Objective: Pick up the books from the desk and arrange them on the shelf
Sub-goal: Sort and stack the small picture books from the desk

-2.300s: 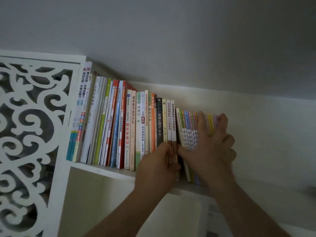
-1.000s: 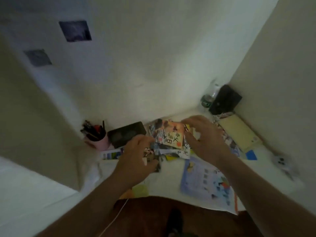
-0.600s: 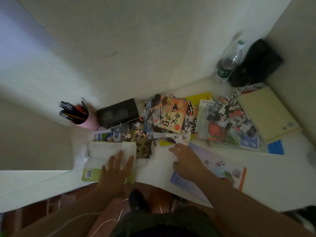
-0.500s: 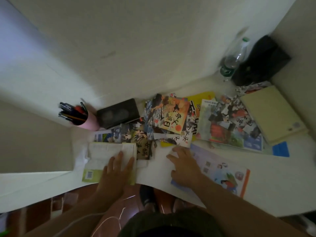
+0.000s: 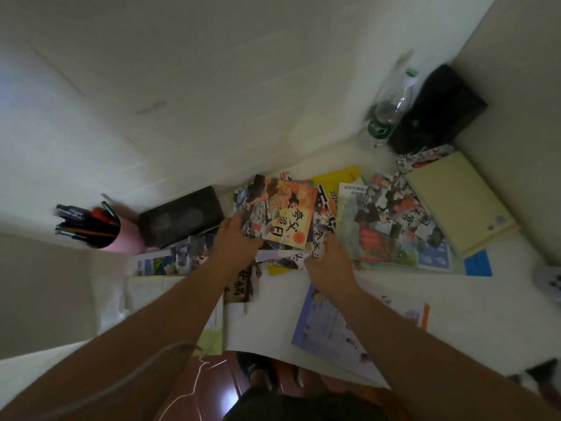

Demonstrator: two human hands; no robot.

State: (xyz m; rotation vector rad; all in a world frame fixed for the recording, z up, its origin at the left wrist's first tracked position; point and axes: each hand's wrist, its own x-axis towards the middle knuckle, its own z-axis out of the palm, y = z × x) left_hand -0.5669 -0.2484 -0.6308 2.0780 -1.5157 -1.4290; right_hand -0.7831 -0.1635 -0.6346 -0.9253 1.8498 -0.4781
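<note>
Head view: both bare forearms reach forward over the white counter (image 5: 473, 302). The left hand (image 5: 235, 243) and right hand (image 5: 329, 262) curl onto opposite edges of a stack of thin colourful illustrated paperback books (image 5: 282, 218) lying between the 2 hands.

Your count of what lies on the white desk (image 5: 473, 302), taken outward from the orange-covered book (image 5: 283, 218)

You have two hands on that book's pile, your left hand (image 5: 235, 244) at its left edge, your right hand (image 5: 329, 262) at its near right corner; one black case (image 5: 180, 217) left of it; one pink pen cup (image 5: 104, 235) further left; one clear bottle (image 5: 390, 110) and one black box (image 5: 437, 109) behind it to the right; one pale yellow book (image 5: 458, 202) far right; the overlapped books cannot be counted surely.
</note>
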